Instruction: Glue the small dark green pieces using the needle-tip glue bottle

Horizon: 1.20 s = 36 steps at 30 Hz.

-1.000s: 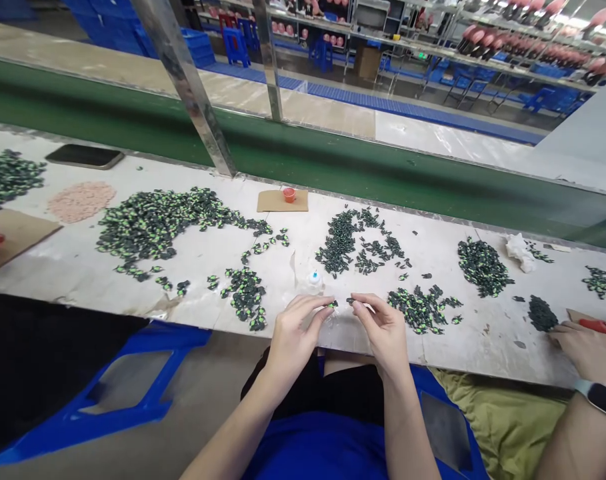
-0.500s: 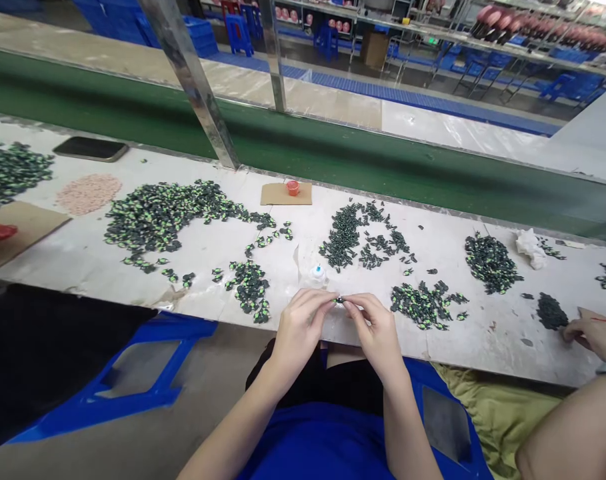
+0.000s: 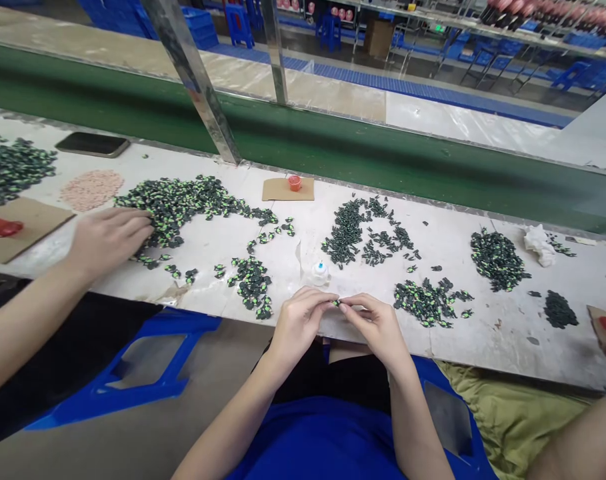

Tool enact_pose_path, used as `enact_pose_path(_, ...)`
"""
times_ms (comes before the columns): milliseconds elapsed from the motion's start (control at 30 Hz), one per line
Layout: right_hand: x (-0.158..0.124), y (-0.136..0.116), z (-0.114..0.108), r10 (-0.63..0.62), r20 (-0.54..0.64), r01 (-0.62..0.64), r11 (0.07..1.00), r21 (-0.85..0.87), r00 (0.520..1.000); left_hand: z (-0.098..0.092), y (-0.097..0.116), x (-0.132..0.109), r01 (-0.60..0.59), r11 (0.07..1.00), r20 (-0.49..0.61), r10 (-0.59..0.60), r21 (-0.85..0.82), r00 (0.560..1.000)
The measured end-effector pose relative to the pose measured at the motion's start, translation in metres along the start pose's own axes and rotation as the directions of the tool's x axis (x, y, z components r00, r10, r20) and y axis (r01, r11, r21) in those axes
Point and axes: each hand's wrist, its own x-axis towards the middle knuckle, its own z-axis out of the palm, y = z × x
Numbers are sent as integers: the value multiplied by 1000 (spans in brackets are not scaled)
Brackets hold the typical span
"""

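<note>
My left hand (image 3: 300,319) and my right hand (image 3: 377,323) meet fingertip to fingertip over the front edge of the white table (image 3: 303,337). Both pinch one small dark-green piece (image 3: 337,303) between them. Just behind my left hand stands a small white bottle with a blue tip (image 3: 321,271). Loose dark pieces (image 3: 345,233) lie beyond my right hand. To its right is a heap of black and green pieces (image 3: 425,303), and a similar heap (image 3: 251,283) lies left of my left hand.
A co-worker's hand (image 3: 110,240) rests at the large heap (image 3: 183,200) on the left; another person's arm (image 3: 563,443) is at the right edge. A red cup (image 3: 295,183) stands on cardboard at the back. A metal post (image 3: 197,87) rises behind the table.
A co-worker's hand has come in from the left onto the large heap. The other person's hand at the right has moved further right. My hands have barely moved and still pinch the small piece.
</note>
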Motion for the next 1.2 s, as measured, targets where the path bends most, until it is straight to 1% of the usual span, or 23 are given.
enact_pose_path(100, 0, 0, -2, 122, 65, -126, 990, 58, 990, -4, 0, 2, -23, 1000, 62, 23, -10, 998)
enact_pose_path(167, 0, 1, -3, 170, 94, -178, 980, 90, 981, -6, 0, 4, -38, 999, 119, 38, 3, 992)
enact_pose_path(267, 1, 3, -4, 203, 118, -219, 963, 154, 972, -10, -1, 7, -70, 997, 193, 62, 36, 979)
enact_pose_path(500, -1, 4, -8, 233, 157, -265, 935, 237, 960, -11, -5, 11, -155, 980, 290, 114, 121, 950)
enact_pose_path(633, -4, 5, -7, 218, 145, -250, 934, 256, 965, -12, -5, 11, -239, 957, 336, 174, 162, 925)
enact_pose_path(700, -6, 6, -6, 205, 141, -233, 945, 231, 969, -12, -6, 10, -278, 943, 338, 205, 183, 919)
enact_pose_path(767, -6, 6, -4, 183, 129, -206, 960, 189, 975, -11, -8, 8, -288, 937, 321, 216, 198, 922)
enact_pose_path(900, -6, 7, -2, 132, 137, -143, 987, 76, 982, -9, -15, 2, -227, 954, 287, 165, 198, 944)
enact_pose_path(1067, -6, 8, -1, 96, 227, -100, 995, 8, 969, -14, -16, -2, -169, 970, 339, 102, 173, 935)
enact_pose_path(1200, -9, 6, 0, 62, 232, -53, 998, -43, 971, -15, -12, -3, -130, 973, 322, 64, 190, 945)
